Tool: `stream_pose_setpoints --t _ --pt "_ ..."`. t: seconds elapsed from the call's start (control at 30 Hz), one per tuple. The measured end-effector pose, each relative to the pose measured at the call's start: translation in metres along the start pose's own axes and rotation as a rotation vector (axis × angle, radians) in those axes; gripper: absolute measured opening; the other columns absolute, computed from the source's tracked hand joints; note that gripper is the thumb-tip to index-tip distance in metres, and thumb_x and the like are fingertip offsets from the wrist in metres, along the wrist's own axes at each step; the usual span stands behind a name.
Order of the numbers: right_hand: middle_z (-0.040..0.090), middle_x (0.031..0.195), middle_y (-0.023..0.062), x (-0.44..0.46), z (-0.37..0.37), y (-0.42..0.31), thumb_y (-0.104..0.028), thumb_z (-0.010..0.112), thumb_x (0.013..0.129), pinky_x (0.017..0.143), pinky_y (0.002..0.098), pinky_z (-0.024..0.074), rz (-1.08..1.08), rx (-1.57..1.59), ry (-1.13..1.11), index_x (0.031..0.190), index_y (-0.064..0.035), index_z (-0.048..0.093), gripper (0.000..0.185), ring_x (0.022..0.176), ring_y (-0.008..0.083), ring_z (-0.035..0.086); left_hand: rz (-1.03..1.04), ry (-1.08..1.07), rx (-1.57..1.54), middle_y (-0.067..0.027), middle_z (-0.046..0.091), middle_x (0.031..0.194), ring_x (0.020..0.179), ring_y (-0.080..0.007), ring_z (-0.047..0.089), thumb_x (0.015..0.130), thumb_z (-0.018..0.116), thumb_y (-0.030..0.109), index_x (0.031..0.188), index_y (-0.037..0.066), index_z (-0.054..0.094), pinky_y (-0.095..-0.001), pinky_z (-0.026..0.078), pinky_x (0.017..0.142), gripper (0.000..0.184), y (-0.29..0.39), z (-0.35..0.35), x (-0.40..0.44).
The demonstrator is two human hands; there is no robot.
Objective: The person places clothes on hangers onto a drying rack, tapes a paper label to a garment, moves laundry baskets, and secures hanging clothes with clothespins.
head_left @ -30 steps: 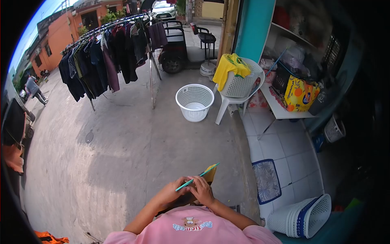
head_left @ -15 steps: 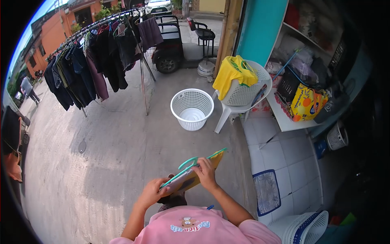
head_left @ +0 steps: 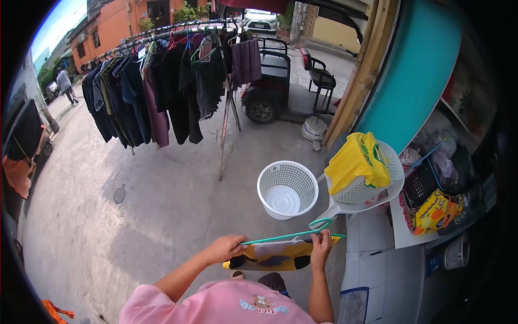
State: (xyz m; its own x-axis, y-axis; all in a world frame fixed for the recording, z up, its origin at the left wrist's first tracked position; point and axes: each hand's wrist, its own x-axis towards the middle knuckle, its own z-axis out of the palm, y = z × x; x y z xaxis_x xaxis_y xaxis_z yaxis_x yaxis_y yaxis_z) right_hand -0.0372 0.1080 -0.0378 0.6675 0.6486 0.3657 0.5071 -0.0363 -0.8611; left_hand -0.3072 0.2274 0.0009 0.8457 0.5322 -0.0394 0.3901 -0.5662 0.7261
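Observation:
Between my hands is a teal clothes hanger (head_left: 280, 236), held nearly level with its hook up at the right. A yellow garment with dark and grey patches (head_left: 280, 255) hangs from it. My left hand (head_left: 229, 248) is closed round the hanger's left end. The fingers of my right hand (head_left: 321, 245) grip the hanger and the cloth just below the hook. Just beyond them stands a white perforated laundry basket (head_left: 287, 190), its visible inside bare. Yellow shirts (head_left: 359, 164) are draped over the back of a white plastic chair (head_left: 396, 175) to the right.
A clothes rack (head_left: 224, 121) full of dark garments on hangers stands at the left. Behind it is a three-wheeled vehicle (head_left: 264, 89). At the right, a white table (head_left: 402, 229) bears a yellow shopping bag (head_left: 440, 211). A person (head_left: 65, 85) is far off at the left.
My hands have turned the hanger from slanted to nearly level, and more of the yellow garment shows below it. The view has swung left, toward the rack.

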Motion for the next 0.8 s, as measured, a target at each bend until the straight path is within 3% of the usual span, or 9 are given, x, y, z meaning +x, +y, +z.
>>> stream_pose_setpoints --t 0.17,0.23,0.3,0.37,0.43,0.5,0.7,0.77,0.8 --pt "0.049 0.094 0.0077 0.066 -0.004 0.015 -0.007 0.055 0.078 0.063 0.0278 0.0413 0.024 0.070 -0.064 0.101 -0.0027 0.050 0.024 0.071 0.0167 0.047 -0.094 0.133 -0.023 -0.0137 0.057 0.082 0.080 -0.0309 0.055 0.085 0.046 0.020 0.093 0.005 0.052 -0.0372 0.042 0.067 0.018 -0.011 -0.009 0.051" --pt "0.048 0.100 0.0087 0.114 -0.021 0.046 -0.007 0.053 0.079 0.065 0.0288 0.0420 -0.124 -0.151 -0.038 0.108 -0.0041 0.047 0.029 0.073 0.0179 0.047 -0.131 0.171 -0.013 -0.0129 0.058 0.080 0.078 -0.0295 0.055 0.085 0.045 0.020 0.091 0.005 0.052 -0.0361 0.042 0.067 0.018 -0.019 -0.015 0.068" --pt "0.046 0.107 0.0106 0.171 -0.046 0.072 -0.009 0.053 0.079 0.074 0.0327 0.0408 -0.015 -0.321 0.020 0.107 -0.0033 0.047 0.029 0.086 0.0236 0.047 -0.171 0.216 -0.001 -0.0122 0.058 0.077 0.076 -0.0282 0.056 0.086 0.045 0.020 0.089 0.005 0.052 -0.0351 0.043 0.066 0.017 -0.028 -0.021 0.085" --pt "0.044 0.113 0.0128 0.232 -0.081 0.135 -0.012 0.052 0.079 0.085 0.0375 0.0359 -0.123 -0.543 0.124 0.110 -0.0035 0.045 0.032 0.100 0.0297 0.043 -0.285 0.310 -0.106 -0.0101 0.058 0.072 0.070 -0.0244 0.057 0.086 0.043 0.020 0.087 0.005 0.053 -0.0328 0.043 0.063 0.018 -0.039 -0.027 0.101" --pt "0.043 0.116 0.0146 0.292 -0.117 0.179 -0.015 0.052 0.080 0.091 0.0410 0.0307 -0.031 -0.727 0.218 0.112 -0.0041 0.044 0.035 0.107 0.0336 0.038 -0.320 0.403 -0.164 -0.0098 0.058 0.070 0.069 -0.0277 0.055 0.085 0.046 0.021 0.085 0.004 0.051 -0.0361 0.042 0.062 0.018 -0.036 -0.039 0.121" --pt "0.042 0.118 0.0144 0.341 -0.149 0.209 -0.018 0.050 0.081 0.090 0.0409 0.0330 0.087 -0.838 0.277 0.115 -0.0054 0.044 0.037 0.107 0.0343 0.039 -0.420 0.550 -0.179 -0.0097 0.057 0.066 0.065 -0.0248 0.055 0.084 0.047 0.019 0.085 0.003 0.053 -0.0339 0.042 0.060 0.017 -0.033 -0.050 0.139" --pt "0.041 0.122 0.0140 0.438 -0.185 0.276 -0.032 0.044 0.084 0.085 0.0472 0.0366 0.490 -0.975 0.112 0.120 -0.0100 0.041 0.043 0.107 0.0354 0.041 -0.449 0.868 -0.193 -0.0069 0.054 0.061 0.057 -0.0148 0.053 0.084 0.047 0.016 0.082 0.000 0.055 -0.0269 0.040 0.054 0.017 -0.043 -0.093 0.204" --pt "0.041 0.122 0.0131 0.452 -0.181 0.286 -0.037 0.039 0.085 0.083 0.0501 0.0369 0.722 -0.939 -0.023 0.121 -0.0122 0.041 0.044 0.107 0.0349 0.041 -0.416 0.966 -0.150 -0.0048 0.052 0.059 0.055 -0.0110 0.051 0.084 0.047 0.014 0.081 0.000 0.055 -0.0246 0.040 0.054 0.017 -0.042 -0.115 0.226" --pt "0.041 0.122 0.0131 0.457 -0.178 0.290 -0.037 0.039 0.085 0.083 0.0501 0.0369 0.711 -0.938 -0.034 0.121 -0.0122 0.041 0.044 0.107 0.0349 0.041 -0.388 1.011 -0.129 -0.0048 0.051 0.059 0.055 -0.0109 0.051 0.084 0.047 0.014 0.080 0.000 0.055 -0.0244 0.040 0.053 0.017 -0.043 -0.128 0.236"
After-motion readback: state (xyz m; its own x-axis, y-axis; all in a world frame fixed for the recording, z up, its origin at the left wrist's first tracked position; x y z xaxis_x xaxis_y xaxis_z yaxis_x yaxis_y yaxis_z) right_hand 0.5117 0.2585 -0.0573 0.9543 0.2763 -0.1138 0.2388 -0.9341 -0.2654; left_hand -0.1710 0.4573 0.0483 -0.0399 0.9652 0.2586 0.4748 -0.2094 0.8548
